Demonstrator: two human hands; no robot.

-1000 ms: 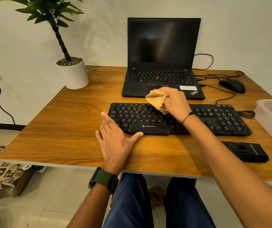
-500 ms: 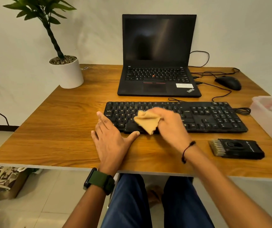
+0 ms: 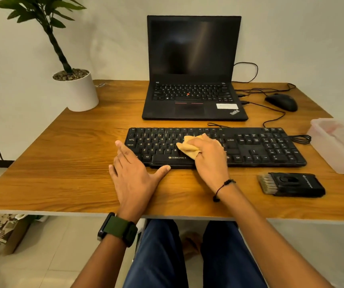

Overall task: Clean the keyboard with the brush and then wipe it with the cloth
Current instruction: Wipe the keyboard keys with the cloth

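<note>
Tan cloth (image 3: 188, 147) bunched on black keyboard (image 3: 256, 147); brush (image 3: 291, 184) lies beside it.

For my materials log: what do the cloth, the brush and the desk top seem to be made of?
Cloth: soft tan fabric, matte, bunched in folds under the right hand; possibly microfibre. Brush: black body that looks like matte plastic, with a row of pale bristles at its left end; their fibre can't be told. Desk: wood-grain top with a slight sheen; solid wood or laminate is unclear.

Left hand (image 3: 134, 175) lies flat, fingers straight, thumb spread; right hand (image 3: 209, 157) curled, palm down, both forearms extended.
</note>
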